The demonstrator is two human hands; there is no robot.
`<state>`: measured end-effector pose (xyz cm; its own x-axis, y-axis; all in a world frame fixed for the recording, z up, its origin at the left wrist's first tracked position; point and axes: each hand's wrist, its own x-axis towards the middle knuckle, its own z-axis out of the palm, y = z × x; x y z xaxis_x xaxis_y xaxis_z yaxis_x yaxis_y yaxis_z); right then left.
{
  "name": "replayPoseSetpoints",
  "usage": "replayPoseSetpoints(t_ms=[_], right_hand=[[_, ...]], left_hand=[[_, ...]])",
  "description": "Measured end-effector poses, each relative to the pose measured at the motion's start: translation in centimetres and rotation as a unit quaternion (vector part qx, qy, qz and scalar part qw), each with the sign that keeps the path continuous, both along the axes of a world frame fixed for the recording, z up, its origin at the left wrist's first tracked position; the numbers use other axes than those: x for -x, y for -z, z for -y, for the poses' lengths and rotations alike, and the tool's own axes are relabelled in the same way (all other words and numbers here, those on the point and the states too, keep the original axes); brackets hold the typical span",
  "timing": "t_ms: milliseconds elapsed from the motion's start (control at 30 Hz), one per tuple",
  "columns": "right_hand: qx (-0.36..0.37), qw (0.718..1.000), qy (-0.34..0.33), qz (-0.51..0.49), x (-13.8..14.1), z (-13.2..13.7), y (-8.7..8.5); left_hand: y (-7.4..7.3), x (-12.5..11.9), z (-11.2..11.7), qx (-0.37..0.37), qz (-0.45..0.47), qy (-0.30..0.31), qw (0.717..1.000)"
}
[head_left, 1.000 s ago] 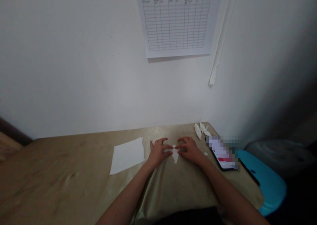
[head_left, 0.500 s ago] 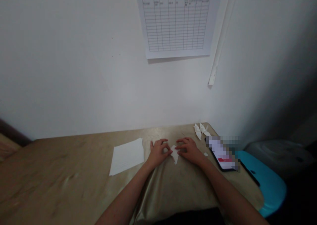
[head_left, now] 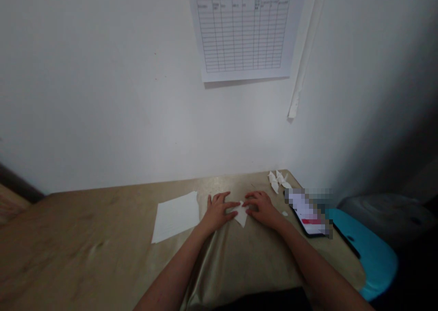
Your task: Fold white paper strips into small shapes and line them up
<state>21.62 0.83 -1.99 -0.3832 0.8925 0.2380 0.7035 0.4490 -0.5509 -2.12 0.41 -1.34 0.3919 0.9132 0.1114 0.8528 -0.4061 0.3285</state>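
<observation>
A small piece of folded white paper (head_left: 242, 218), roughly kite-shaped with its point toward me, lies on the cloth-covered table between my hands. My left hand (head_left: 219, 210) has its thumb and index finger on the paper's left side and top, while its other fingers spread over the cloth. From the other side, my right hand (head_left: 260, 208) holds the paper's right edge with thumb and fingertips. Fingers hide parts of the paper's upper edges. Left of my left hand lie flat white paper sheets (head_left: 176, 217).
Folded paper figures (head_left: 278, 180) sit at the far right corner, beside a phone (head_left: 308, 217) with a blurred screen. A tiny paper scrap (head_left: 284, 214) lies near my right wrist. A blue stool (head_left: 376, 256) stands past the table's right edge. A printed chart (head_left: 244, 37) hangs on the wall.
My left index finger has reached right, over the top of the folded paper, and the thumb stays at its left side. My right hand has barely shifted.
</observation>
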Motion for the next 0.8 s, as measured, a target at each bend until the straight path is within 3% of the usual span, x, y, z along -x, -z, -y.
replayPoseSetpoints(t_ms=[333, 800], right_hand=[[-0.007, 1.0, -0.013, -0.02, -0.43, -0.39, 0.15], [-0.002, 0.989, -0.126, -0.077, 0.06, 0.48, -0.62]], left_hand=[[-0.56, -0.25, 0.19, 0.012, -0.009, -0.011, 1.0], [-0.66, 0.13, -0.15, 0.015, 0.036, 0.032, 0.999]])
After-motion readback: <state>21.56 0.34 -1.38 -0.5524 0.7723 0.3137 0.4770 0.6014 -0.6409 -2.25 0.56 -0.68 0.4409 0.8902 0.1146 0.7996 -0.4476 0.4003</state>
